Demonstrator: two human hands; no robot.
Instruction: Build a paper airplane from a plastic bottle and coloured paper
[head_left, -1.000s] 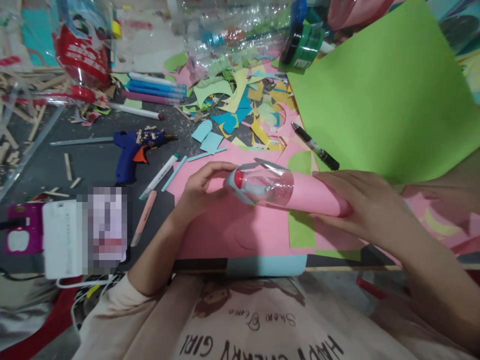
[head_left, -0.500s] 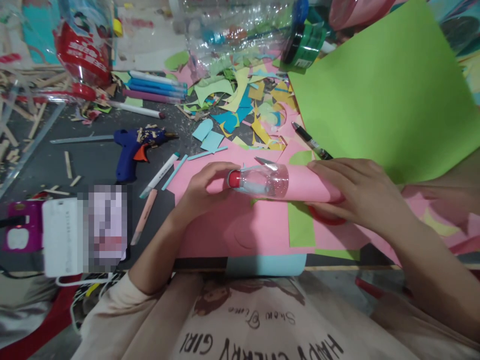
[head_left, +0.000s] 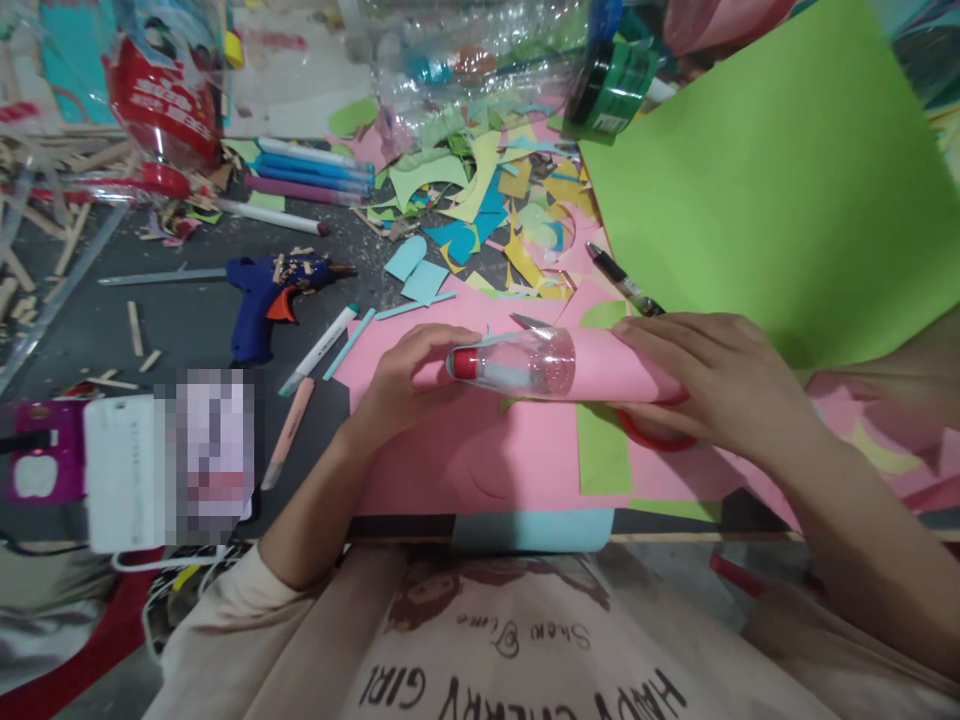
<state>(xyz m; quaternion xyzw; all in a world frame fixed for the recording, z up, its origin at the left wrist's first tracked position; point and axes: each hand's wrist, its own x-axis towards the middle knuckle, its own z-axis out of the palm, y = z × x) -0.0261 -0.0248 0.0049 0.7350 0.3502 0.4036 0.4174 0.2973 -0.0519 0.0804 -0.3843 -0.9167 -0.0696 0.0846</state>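
Note:
A clear plastic bottle (head_left: pixel 525 362) with a red cap (head_left: pixel 465 364) lies sideways between my hands, its right part wrapped in pink paper (head_left: pixel 600 366). My right hand (head_left: pixel 697 375) is wrapped round the paper-covered end. At the cap end, my left hand (head_left: pixel 409 380) curves its fingers and thumb round the bottle's neck. Beneath lies a pink sheet (head_left: pixel 420 460) with a green strip (head_left: pixel 604 450) on it. Scissors show partly under the bottle: a blade tip (head_left: pixel 529 321) above it and a red-orange handle (head_left: pixel 656 437) below my right hand.
A blue glue gun (head_left: pixel 259 300), markers (head_left: pixel 319 350) and a white device (head_left: pixel 124 475) are at the left. Paper scraps (head_left: pixel 480 200) and large clear bottles (head_left: pixel 480 60) fill the back. A green sheet (head_left: pixel 772 190) and a black pen (head_left: pixel 622 280) lie at the right.
The bottle's capped end has shifted slightly left and looks turned a little within my left hand. My right hand has barely moved.

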